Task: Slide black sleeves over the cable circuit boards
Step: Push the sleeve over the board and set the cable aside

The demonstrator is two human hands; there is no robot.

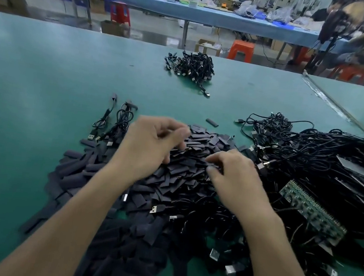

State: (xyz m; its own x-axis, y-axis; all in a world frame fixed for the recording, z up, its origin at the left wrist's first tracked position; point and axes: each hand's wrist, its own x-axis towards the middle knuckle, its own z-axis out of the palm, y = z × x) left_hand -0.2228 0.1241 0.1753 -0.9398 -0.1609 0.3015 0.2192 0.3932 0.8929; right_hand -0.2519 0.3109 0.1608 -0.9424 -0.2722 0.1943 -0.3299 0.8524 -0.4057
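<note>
Hundreds of black sleeves (179,184) are lying heaped on the counter (42,94); the right grip (234,178) is pinching one (left grip (152,143) curling, hold unclear). Worth singling out one sleeve before reaching toward the cables (313,161).

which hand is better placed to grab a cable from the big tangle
Right, probably. The right hand lies beside the cable tangle; the left hand is over the sleeve pile, farther from it.

Short, flat black sleeves (177,179) lie in a loose heap on the table (42,94). Touching its right edge sprawls a tangle of black cables (313,161) with metal plugs, a green circuit board (311,209) lying on top.
</note>
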